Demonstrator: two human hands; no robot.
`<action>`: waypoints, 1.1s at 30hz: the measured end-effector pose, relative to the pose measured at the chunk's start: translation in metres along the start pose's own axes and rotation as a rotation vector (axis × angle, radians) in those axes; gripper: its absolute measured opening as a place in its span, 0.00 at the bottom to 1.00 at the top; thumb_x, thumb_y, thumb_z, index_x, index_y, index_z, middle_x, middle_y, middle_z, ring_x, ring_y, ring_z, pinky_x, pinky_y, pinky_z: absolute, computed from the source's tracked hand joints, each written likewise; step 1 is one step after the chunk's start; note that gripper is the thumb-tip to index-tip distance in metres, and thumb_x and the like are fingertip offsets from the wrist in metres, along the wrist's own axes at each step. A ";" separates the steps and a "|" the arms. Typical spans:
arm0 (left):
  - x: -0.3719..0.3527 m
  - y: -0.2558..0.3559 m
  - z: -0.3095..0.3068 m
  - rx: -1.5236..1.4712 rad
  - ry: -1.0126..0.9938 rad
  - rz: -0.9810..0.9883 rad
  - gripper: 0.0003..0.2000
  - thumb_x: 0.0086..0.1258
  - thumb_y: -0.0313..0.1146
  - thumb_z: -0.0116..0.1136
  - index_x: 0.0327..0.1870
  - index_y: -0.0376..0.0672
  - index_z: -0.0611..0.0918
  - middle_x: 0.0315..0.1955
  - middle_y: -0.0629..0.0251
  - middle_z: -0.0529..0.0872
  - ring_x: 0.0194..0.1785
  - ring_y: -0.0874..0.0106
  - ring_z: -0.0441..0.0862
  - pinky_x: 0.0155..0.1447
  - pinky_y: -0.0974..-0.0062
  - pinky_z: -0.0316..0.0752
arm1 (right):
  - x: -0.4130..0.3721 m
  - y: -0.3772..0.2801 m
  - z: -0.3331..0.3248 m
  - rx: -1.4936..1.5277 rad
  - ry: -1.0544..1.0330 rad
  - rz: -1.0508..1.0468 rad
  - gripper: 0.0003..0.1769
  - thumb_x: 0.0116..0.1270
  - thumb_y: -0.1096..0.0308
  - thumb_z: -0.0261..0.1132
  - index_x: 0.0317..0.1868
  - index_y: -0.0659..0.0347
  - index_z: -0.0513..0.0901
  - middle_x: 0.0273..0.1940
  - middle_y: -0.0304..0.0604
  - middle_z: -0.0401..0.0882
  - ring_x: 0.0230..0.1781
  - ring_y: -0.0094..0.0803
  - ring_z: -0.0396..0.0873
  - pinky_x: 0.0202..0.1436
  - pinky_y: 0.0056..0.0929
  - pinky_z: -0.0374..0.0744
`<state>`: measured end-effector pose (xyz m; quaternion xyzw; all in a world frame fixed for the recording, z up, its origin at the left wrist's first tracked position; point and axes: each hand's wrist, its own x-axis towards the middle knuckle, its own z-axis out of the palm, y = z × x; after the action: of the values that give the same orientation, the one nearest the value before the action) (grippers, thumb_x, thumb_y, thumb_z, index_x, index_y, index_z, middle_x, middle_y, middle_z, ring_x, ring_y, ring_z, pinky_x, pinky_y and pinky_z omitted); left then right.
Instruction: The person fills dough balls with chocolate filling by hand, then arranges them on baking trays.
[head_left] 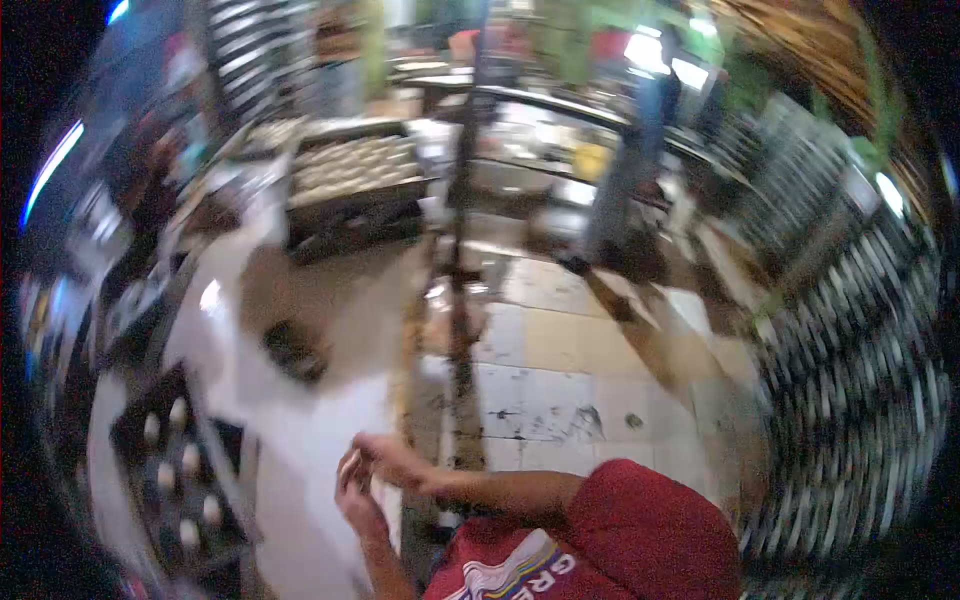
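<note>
My right hand (388, 459) reaches in from the red sleeve at the lower right, its fingers curled and pressed against my left hand (360, 505). Fingers of the left hand point up and are bent toward the right one. Blur hides whether anything sits between them. Both hands are over the edge of a pale work table (320, 430), close to my body. To their left lies a dark tray (150, 490) with several small whitish dough pieces (190, 458) in rows.
Farther back, a large tray (355, 170) full of pale pieces rests on the table. A dark post (463, 300) rises beside the table edge. Tiled floor (545, 340) stretches to the right, where a person (630, 170) stands. Slatted racks (850, 400) line the right side.
</note>
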<state>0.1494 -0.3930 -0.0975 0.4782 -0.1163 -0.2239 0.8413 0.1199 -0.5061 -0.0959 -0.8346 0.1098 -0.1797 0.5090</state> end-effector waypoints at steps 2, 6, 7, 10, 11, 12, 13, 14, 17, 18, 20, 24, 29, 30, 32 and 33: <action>0.001 0.001 -0.015 0.321 0.071 0.142 0.22 0.62 0.25 0.45 0.59 0.30 0.64 0.54 0.55 0.70 0.56 0.67 0.69 0.61 0.71 0.64 | 0.015 -0.018 0.009 0.386 -0.020 0.300 0.15 0.52 0.81 0.58 0.43 0.65 0.73 0.33 0.46 0.78 0.33 0.28 0.75 0.38 0.26 0.75; -0.015 0.006 -0.026 0.634 0.322 0.144 0.33 0.60 0.32 0.49 0.65 0.34 0.51 0.66 0.49 0.46 0.70 0.61 0.42 0.69 0.70 0.43 | 0.035 0.015 0.057 0.634 -0.268 0.525 0.25 0.64 0.69 0.54 0.60 0.64 0.61 0.40 0.48 0.76 0.38 0.31 0.75 0.44 0.27 0.74; -0.019 -0.003 -0.030 0.643 0.361 0.168 0.33 0.63 0.35 0.49 0.66 0.34 0.49 0.67 0.48 0.43 0.71 0.60 0.37 0.69 0.70 0.39 | 0.035 0.018 0.068 0.801 -0.348 0.719 0.26 0.66 0.63 0.51 0.62 0.64 0.59 0.45 0.51 0.74 0.45 0.36 0.74 0.51 0.33 0.72; -0.026 0.015 -0.029 0.534 0.422 0.102 0.36 0.65 0.43 0.49 0.66 0.34 0.45 0.67 0.47 0.43 0.70 0.58 0.39 0.70 0.69 0.38 | 0.046 -0.009 0.099 0.493 -0.616 0.771 0.29 0.69 0.56 0.44 0.65 0.63 0.54 0.53 0.52 0.66 0.50 0.41 0.68 0.56 0.35 0.67; -0.031 0.020 -0.031 0.494 0.456 0.130 0.37 0.65 0.44 0.49 0.66 0.35 0.45 0.67 0.48 0.43 0.70 0.58 0.39 0.70 0.68 0.39 | 0.045 -0.003 0.110 0.473 -0.710 0.698 0.29 0.69 0.55 0.42 0.66 0.61 0.53 0.52 0.51 0.66 0.48 0.39 0.68 0.54 0.33 0.68; -0.040 0.029 -0.028 0.568 0.496 0.220 0.35 0.66 0.41 0.48 0.67 0.35 0.46 0.67 0.49 0.46 0.70 0.59 0.42 0.69 0.68 0.41 | 0.049 0.001 0.107 0.294 -0.780 0.348 0.29 0.67 0.56 0.47 0.64 0.64 0.55 0.56 0.54 0.62 0.55 0.43 0.62 0.59 0.36 0.63; -0.049 0.040 -0.025 0.493 0.649 0.150 0.33 0.66 0.39 0.48 0.66 0.36 0.49 0.66 0.51 0.51 0.69 0.63 0.48 0.69 0.69 0.44 | 0.048 0.002 0.111 0.178 -0.833 -0.025 0.29 0.65 0.57 0.51 0.62 0.66 0.58 0.60 0.57 0.58 0.62 0.46 0.56 0.63 0.39 0.57; -0.059 0.036 -0.033 0.418 0.738 0.246 0.32 0.66 0.39 0.49 0.66 0.37 0.49 0.65 0.52 0.53 0.69 0.64 0.49 0.69 0.68 0.44 | 0.050 -0.008 0.108 -0.052 -0.906 -0.043 0.30 0.62 0.60 0.56 0.60 0.66 0.59 0.59 0.58 0.59 0.61 0.50 0.56 0.62 0.41 0.59; -0.106 0.042 -0.066 0.501 1.103 0.381 0.24 0.64 0.37 0.51 0.59 0.36 0.62 0.56 0.56 0.68 0.61 0.68 0.63 0.64 0.69 0.55 | 0.069 0.049 0.105 -0.483 -0.997 -0.779 0.35 0.57 0.55 0.60 0.59 0.66 0.60 0.56 0.59 0.61 0.57 0.58 0.58 0.61 0.53 0.57; -0.128 0.045 -0.077 0.678 1.245 0.398 0.21 0.64 0.37 0.50 0.55 0.34 0.68 0.52 0.56 0.73 0.58 0.69 0.68 0.60 0.71 0.61 | 0.085 0.057 0.109 -0.496 -0.800 -0.973 0.29 0.51 0.62 0.64 0.53 0.62 0.66 0.48 0.54 0.65 0.51 0.50 0.62 0.57 0.50 0.58; -0.169 0.048 -0.097 0.534 1.541 0.586 0.15 0.63 0.34 0.53 0.48 0.35 0.73 0.44 0.60 0.78 0.48 0.73 0.73 0.52 0.76 0.66 | 0.114 0.048 0.139 -0.507 -0.601 -0.970 0.20 0.53 0.63 0.62 0.44 0.61 0.70 0.44 0.52 0.67 0.48 0.48 0.63 0.54 0.47 0.61; -0.256 0.158 -0.123 0.957 1.896 0.668 0.08 0.63 0.29 0.55 0.41 0.37 0.76 0.37 0.67 0.78 0.38 0.79 0.72 0.45 0.81 0.67 | 0.114 0.062 0.212 -0.364 -0.530 -1.068 0.09 0.52 0.69 0.60 0.32 0.62 0.72 0.37 0.49 0.70 0.41 0.46 0.66 0.51 0.44 0.64; -0.365 0.285 -0.227 1.182 2.064 0.477 0.09 0.62 0.30 0.55 0.41 0.37 0.77 0.36 0.64 0.81 0.40 0.77 0.76 0.43 0.79 0.71 | 0.054 0.025 0.159 -0.288 -0.640 -1.054 0.05 0.50 0.73 0.60 0.27 0.61 0.72 0.33 0.47 0.71 0.42 0.46 0.68 0.48 0.42 0.66; -0.384 0.296 -0.261 1.260 1.993 0.301 0.11 0.60 0.30 0.56 0.42 0.37 0.77 0.38 0.61 0.81 0.42 0.74 0.77 0.44 0.77 0.71 | 0.054 0.033 0.144 -0.336 -0.660 -1.085 0.05 0.50 0.73 0.60 0.27 0.61 0.72 0.33 0.47 0.71 0.42 0.46 0.68 0.48 0.42 0.66; -0.420 0.298 -0.311 1.399 1.778 0.067 0.15 0.57 0.30 0.58 0.46 0.38 0.76 0.41 0.56 0.81 0.44 0.68 0.78 0.47 0.72 0.71 | 0.070 0.031 0.132 -0.511 -0.574 -1.243 0.07 0.50 0.69 0.61 0.29 0.60 0.73 0.34 0.47 0.71 0.42 0.46 0.68 0.47 0.44 0.66; -0.433 0.300 -0.337 1.462 1.627 0.021 0.18 0.55 0.31 0.58 0.48 0.39 0.76 0.42 0.54 0.80 0.45 0.65 0.78 0.48 0.70 0.71 | 0.075 0.025 0.133 -0.575 -0.510 -1.064 0.08 0.51 0.67 0.60 0.30 0.60 0.73 0.34 0.47 0.71 0.40 0.46 0.68 0.45 0.45 0.66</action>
<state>-0.0104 0.2048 -0.0065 0.8659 0.3656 0.2893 0.1812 0.2432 -0.4371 -0.1597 -0.8941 -0.3986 -0.1668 0.1175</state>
